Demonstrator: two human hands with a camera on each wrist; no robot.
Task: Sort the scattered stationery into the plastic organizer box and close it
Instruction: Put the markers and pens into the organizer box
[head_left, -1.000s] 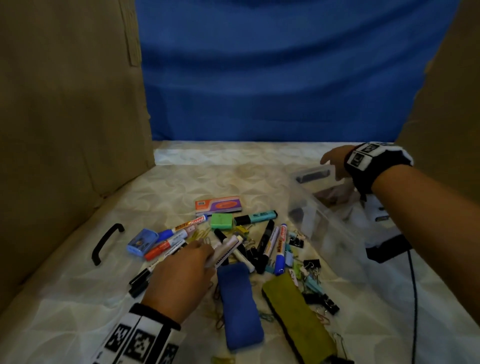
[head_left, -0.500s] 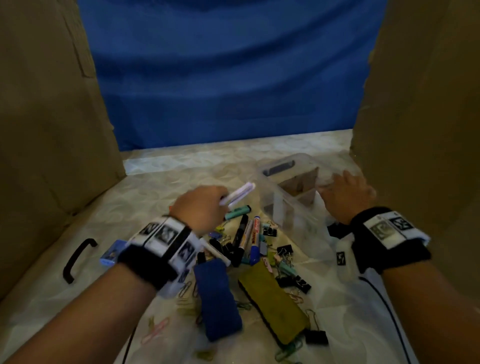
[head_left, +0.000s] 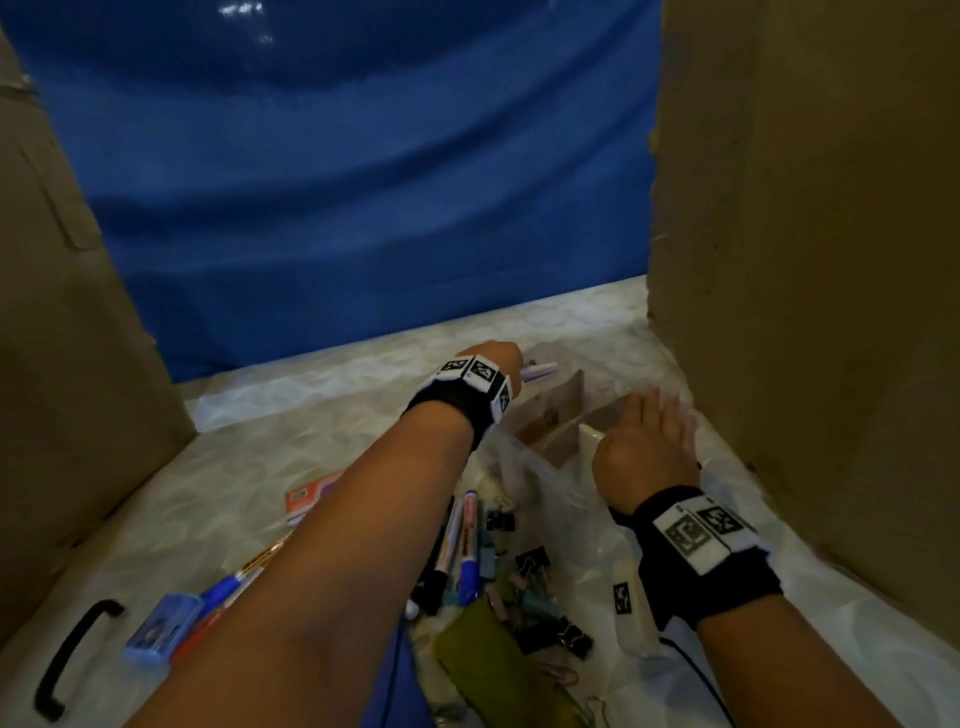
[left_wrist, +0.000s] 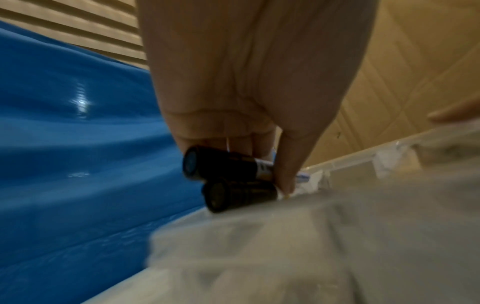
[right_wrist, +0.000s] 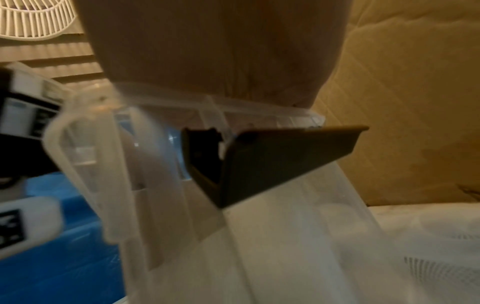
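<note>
Table (head_left: 270, 462): pale patterned cover, cardboard walls (head_left: 810, 260) left and right, blue sheet (head_left: 363, 208) at 12 o'clock.

Clear plastic box (head_left: 550, 441), lid off, at 1 o'clock from the pile; cardboard dividers visible inside. Dark latch (right_wrist: 272, 160) hangs open on its side wall.

Right hand (head_left: 644, 447) lies flat on the box's right rim, fingers straight and close together, pointing to 12.

Left hand (head_left: 493, 358) reaches over the box's far left corner. Fingers curl round two markers (left_wrist: 228, 176), black caps toward the wrist camera; white barrel ends stick out toward 3 o'clock in the head view.

Loose stationery pile at 6 to 7 o'clock of the box: olive eraser (head_left: 498, 670), blue-capped marker (head_left: 468, 551), binder clips (head_left: 532, 561), blue sharpener (head_left: 163, 626), orange packet (head_left: 311, 496).

Black handle (head_left: 67, 660) lies apart at 9 o'clock of the pile.
</note>
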